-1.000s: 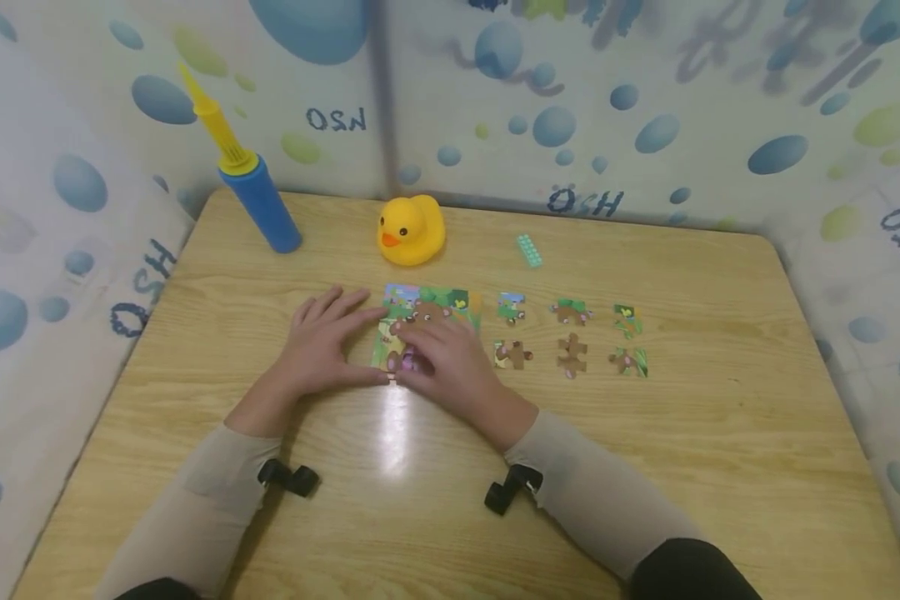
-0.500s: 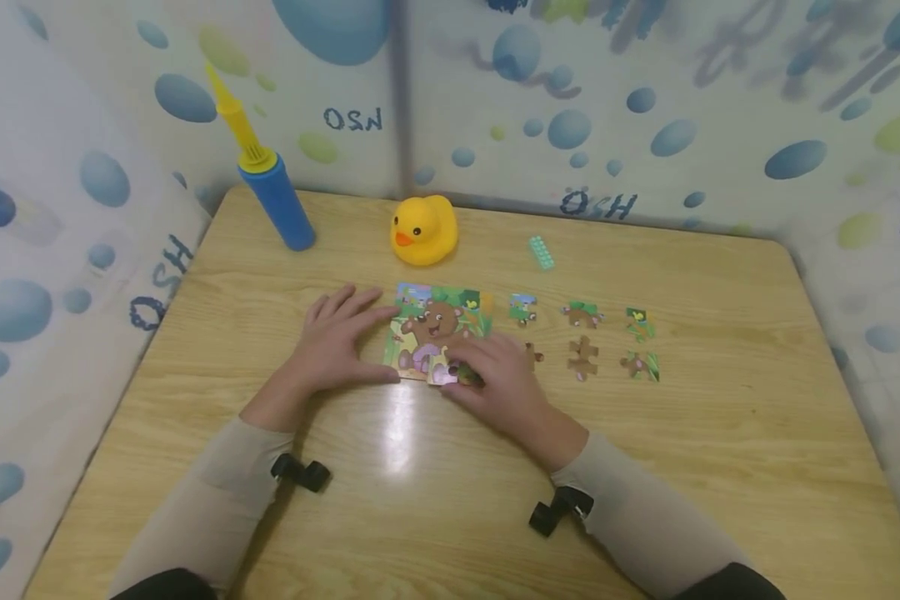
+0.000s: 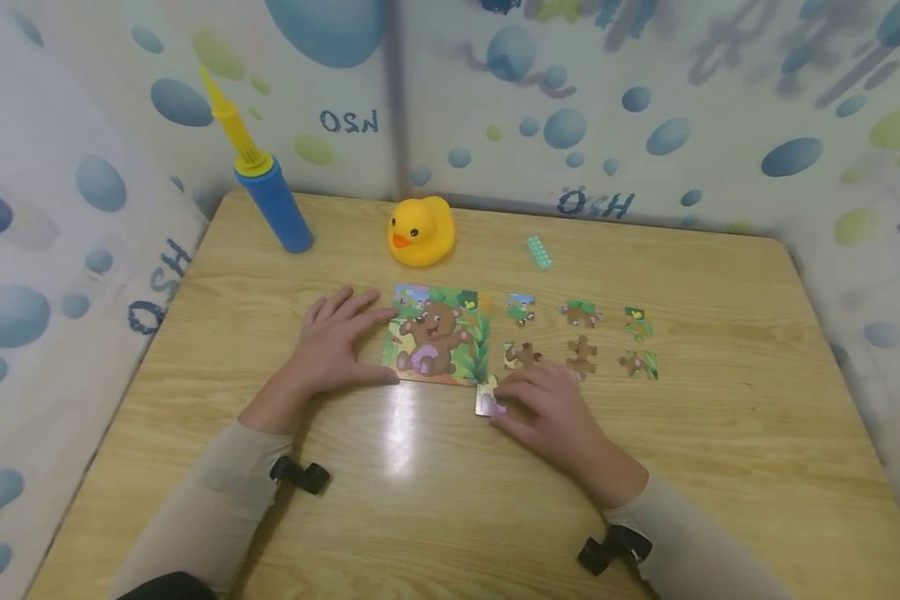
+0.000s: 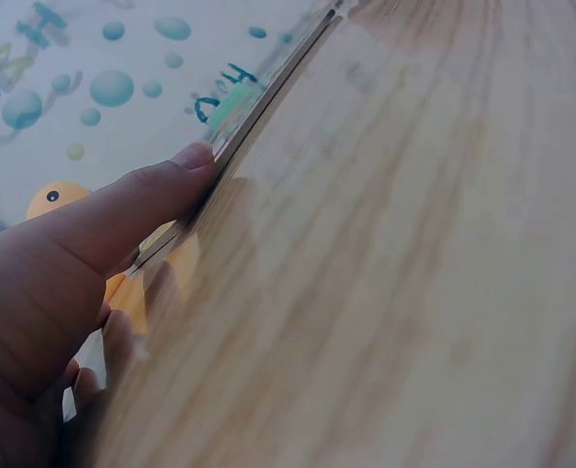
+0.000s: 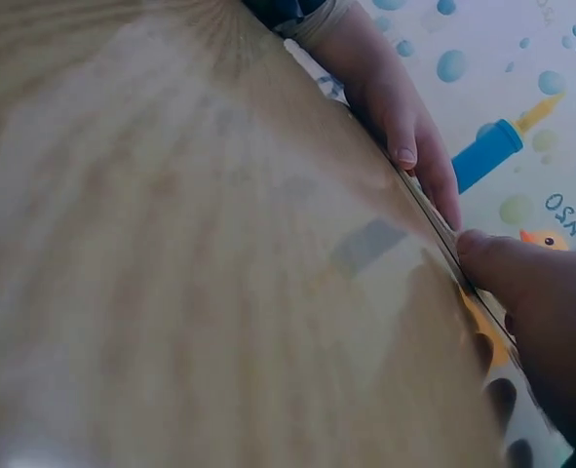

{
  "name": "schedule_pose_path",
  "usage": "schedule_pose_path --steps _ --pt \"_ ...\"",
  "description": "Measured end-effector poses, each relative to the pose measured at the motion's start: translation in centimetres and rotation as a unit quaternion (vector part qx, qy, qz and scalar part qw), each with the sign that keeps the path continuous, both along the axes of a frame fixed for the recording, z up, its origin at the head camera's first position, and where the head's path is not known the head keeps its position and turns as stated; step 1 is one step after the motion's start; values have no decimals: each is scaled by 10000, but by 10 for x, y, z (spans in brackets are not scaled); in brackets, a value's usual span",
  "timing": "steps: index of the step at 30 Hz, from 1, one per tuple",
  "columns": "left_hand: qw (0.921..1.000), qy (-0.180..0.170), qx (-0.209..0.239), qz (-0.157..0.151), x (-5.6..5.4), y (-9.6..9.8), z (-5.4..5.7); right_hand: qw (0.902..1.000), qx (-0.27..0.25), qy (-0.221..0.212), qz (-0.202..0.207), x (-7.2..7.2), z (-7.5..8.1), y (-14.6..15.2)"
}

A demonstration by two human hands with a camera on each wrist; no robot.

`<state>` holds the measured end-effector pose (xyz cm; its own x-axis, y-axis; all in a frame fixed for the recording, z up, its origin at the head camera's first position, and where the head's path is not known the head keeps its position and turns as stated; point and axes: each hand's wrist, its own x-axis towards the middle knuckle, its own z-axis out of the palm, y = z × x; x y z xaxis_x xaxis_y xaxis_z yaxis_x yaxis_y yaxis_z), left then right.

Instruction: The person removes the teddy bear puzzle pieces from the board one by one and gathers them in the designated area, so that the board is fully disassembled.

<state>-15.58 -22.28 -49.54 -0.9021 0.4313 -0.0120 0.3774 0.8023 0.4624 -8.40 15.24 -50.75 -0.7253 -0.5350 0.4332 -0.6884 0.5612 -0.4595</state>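
A puzzle board [image 3: 438, 333] with a brown bear picture lies flat on the table. Spread along its left side, my left hand [image 3: 330, 350] has its thumb at the lower left corner and its index finger by the upper left edge. In the left wrist view, the thumb [image 4: 141, 210] touches the board's thin edge. My right hand [image 3: 551, 412] pinches a pale and purple puzzle piece [image 3: 486, 398] between thumb and fingers, just off the board's lower right corner. The fingers hide part of that piece.
Several loose puzzle pieces [image 3: 580, 314] lie in two rows right of the board. Behind stand a yellow rubber duck [image 3: 422, 232] and a blue and yellow hand pump [image 3: 273, 200]. A small mint-green building brick [image 3: 539, 252] lies at the back of the wooden table [image 3: 720, 433].
My right hand has moved right and nearer to me, sliding from over the board to beyond its lower right corner with the puzzle piece. The bear picture is uncovered. My left hand has stayed put.
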Motion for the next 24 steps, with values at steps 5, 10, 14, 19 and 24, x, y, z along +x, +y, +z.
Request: schedule_pose_path --steps 5,10,14,19,24 --pt "10000 -17 17 -6 0 1 2 9999 -130 45 -28 6 0 13" --pt "10000 -86 30 6 1 2 4 9996 -278 22 -41 13 -1 25" --pt "9999 -95 40 9 1 2 4 9994 -344 79 48 18 -1 33" --pt "9999 -108 19 15 0 1 2 9991 -336 130 217 22 -1 37" --pt "9999 -116 18 7 1 1 2 9993 -252 110 234 22 0 37"
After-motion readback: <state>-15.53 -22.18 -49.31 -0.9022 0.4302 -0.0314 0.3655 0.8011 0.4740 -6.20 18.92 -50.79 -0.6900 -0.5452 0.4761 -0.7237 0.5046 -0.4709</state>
